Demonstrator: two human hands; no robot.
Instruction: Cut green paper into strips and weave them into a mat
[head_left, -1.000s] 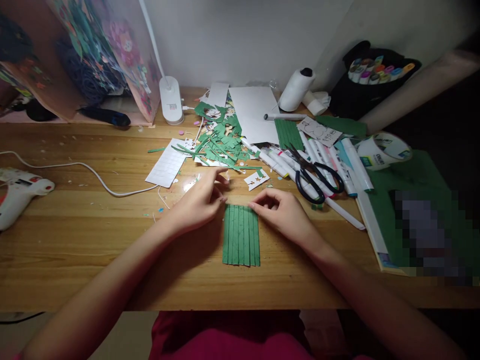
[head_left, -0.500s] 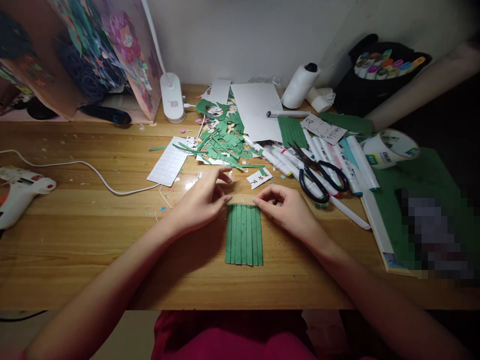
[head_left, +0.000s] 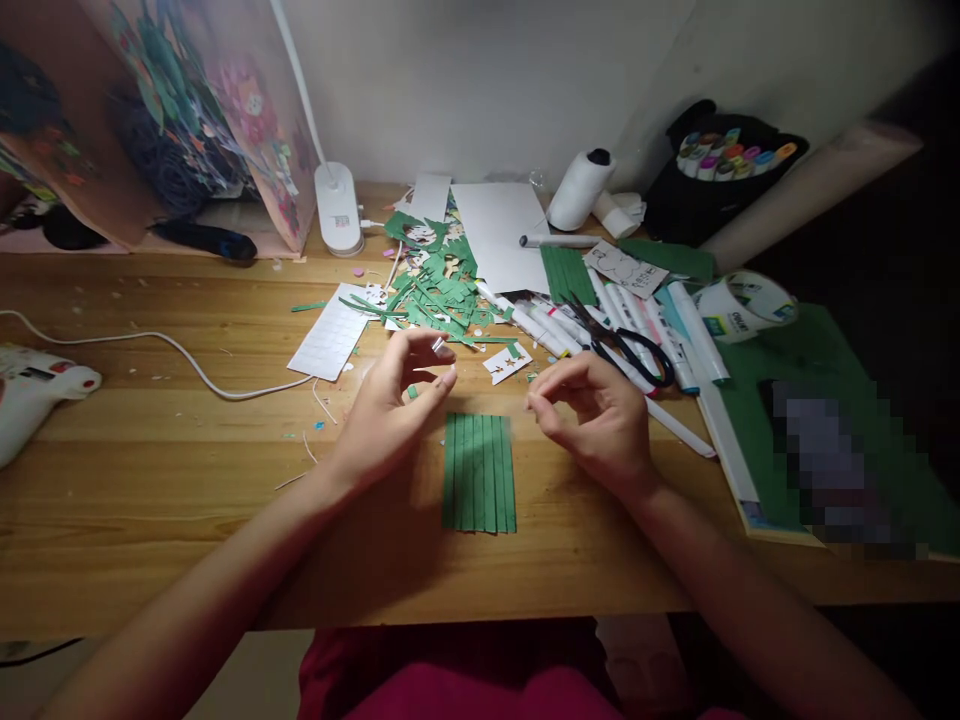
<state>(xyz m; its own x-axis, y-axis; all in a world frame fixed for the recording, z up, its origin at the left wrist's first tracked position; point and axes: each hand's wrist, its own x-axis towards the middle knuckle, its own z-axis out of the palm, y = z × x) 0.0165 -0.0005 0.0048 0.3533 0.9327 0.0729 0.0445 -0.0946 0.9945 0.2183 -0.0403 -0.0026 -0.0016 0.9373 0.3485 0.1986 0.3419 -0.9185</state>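
Note:
A green pleated paper piece (head_left: 480, 473) lies flat on the wooden table, its strips running toward me. My left hand (head_left: 409, 395) is just above its upper left corner, thumb and fingers curled but apart. A small whitish bit shows at its fingertips and a small green bit near the fingers; whether it grips either is unclear. My right hand (head_left: 589, 410) is raised to the right of the piece, thumb and index pinched together; anything between them is too small to make out. Neither hand touches the green piece.
Green paper scraps (head_left: 442, 285) and white sheets (head_left: 502, 235) lie behind the hands. Black-handled scissors (head_left: 626, 345) rest on markers at the right, near a tape roll (head_left: 746, 305). A glue gun (head_left: 41, 390) is at far left, with a white cable (head_left: 187, 365) beside it.
Both hands have lifted off the green piece's top edge and moved apart, the right one farther to the right. The view has shifted slightly.

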